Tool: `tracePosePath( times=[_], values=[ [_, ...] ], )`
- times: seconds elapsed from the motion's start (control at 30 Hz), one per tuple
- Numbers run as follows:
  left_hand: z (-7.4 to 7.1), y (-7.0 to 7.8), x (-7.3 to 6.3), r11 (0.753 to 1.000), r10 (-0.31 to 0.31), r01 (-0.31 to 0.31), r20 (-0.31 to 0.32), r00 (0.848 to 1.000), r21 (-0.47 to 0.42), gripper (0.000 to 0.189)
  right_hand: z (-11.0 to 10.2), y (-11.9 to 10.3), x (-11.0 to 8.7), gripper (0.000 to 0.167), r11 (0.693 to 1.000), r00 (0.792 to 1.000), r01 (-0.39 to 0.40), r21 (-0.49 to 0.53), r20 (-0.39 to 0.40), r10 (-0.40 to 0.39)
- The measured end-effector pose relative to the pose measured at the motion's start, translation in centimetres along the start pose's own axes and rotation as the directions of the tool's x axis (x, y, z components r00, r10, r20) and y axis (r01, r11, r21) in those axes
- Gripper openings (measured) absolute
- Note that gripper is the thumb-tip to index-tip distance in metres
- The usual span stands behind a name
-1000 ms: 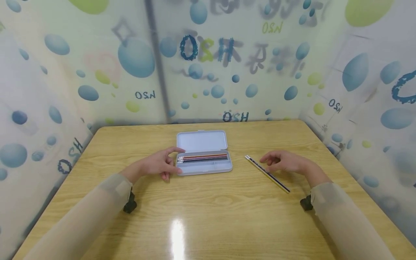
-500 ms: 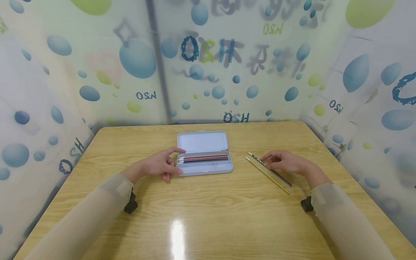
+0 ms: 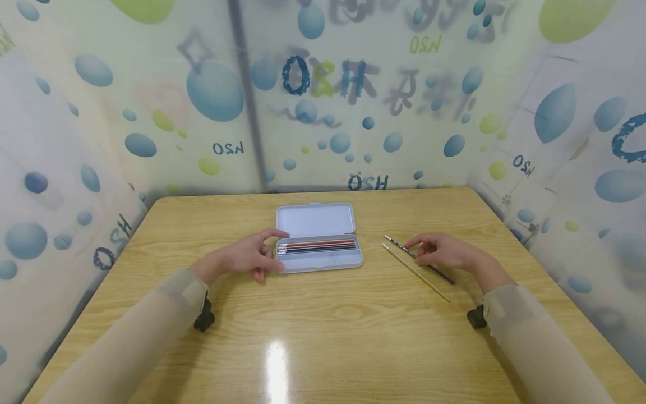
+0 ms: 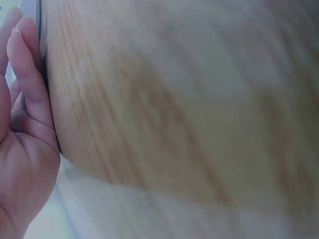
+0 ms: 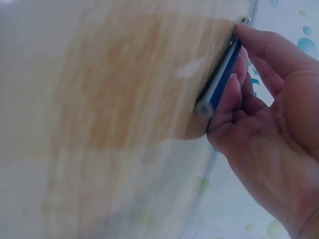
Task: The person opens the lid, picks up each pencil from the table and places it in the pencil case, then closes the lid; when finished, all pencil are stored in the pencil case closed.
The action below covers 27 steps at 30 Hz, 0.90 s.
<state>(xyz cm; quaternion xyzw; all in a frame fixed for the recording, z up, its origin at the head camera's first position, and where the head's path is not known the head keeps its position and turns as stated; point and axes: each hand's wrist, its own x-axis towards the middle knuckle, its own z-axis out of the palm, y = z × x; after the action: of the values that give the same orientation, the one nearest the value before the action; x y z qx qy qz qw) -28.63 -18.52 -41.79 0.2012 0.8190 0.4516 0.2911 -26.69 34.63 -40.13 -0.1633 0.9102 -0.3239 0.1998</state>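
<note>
In the head view, a white pencil case [image 3: 308, 262] lies with its lid [image 3: 315, 220] flipped back. Several pencils [image 3: 318, 246] fill its rear compartment. My left hand [image 3: 244, 255] holds the case's left end, thumb at the front corner and index finger near the hinge. To the right, my right hand [image 3: 446, 252] pinches a dark patterned pencil [image 3: 444, 275] between thumb and fingers, low over the table. A yellow pencil [image 3: 416, 272] lies just left of it, roughly parallel. The right wrist view shows the dark pencil [image 5: 227, 74] against the fingers; the left wrist view misses the case's inside.
The wooden table [image 3: 323, 336] has a glossy light spot near its front. Patterned curtain walls [image 3: 323, 129] stand close behind it and on both sides.
The two loose pencils lay side by side; my right hand has drawn the dark one away to the right from the yellow one. My left hand stays at the case.
</note>
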Motion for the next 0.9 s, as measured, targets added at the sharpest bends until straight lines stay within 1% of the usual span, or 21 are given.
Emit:
tracePosePath(
  times=[0.13, 0.33, 0.5, 0.63, 0.73, 0.83, 0.9],
  values=[
    [0.0, -0.1, 0.0, 1.000, -0.003, 0.003, -0.005, 1.000, -0.003, 0.089, 0.0, -0.2, 0.0, 0.042, 1.000, 1.000, 0.002, -0.018, -0.013, -0.002],
    [-0.1, -0.1, 0.1, 1.000, -0.008, 0.008, -0.009, 1.000, -0.003, 0.090, 0.0, -0.7, -0.1, 0.037, 0.999, 0.997, -0.021, -0.046, -0.073, 0.018],
    [-0.1, -0.1, 0.2, 1.000, -0.008, 0.008, -0.011, 1.000, -0.010, 0.091, 0.0, -1.0, 0.1, 0.039, 0.995, 0.991, -0.032, -0.096, -0.131, 0.020],
    [-0.1, -0.2, 0.4, 1.000, -0.010, 0.010, -0.014, 1.000, -0.007, 0.091, 0.0, -1.1, 0.4, 0.040, 0.992, 0.983, -0.040, -0.116, -0.180, 0.018],
    [-0.1, -0.2, 0.4, 1.000, -0.010, 0.010, -0.014, 1.000, -0.010, 0.091, 0.0, -1.3, 0.8, 0.039, 0.996, 0.978, -0.017, -0.089, -0.207, -0.001],
    [-0.1, -0.2, 0.3, 1.000, -0.008, 0.008, -0.012, 1.000, -0.016, 0.091, -0.2, -2.1, 1.3, 0.038, 0.998, 0.974, 0.020, -0.059, -0.224, -0.033],
    [-0.1, -0.2, 0.2, 1.000, -0.005, 0.005, -0.011, 1.000, -0.021, 0.091, -0.2, -2.7, 1.7, 0.037, 0.997, 0.971, 0.047, -0.059, -0.232, -0.060]
  ],
)
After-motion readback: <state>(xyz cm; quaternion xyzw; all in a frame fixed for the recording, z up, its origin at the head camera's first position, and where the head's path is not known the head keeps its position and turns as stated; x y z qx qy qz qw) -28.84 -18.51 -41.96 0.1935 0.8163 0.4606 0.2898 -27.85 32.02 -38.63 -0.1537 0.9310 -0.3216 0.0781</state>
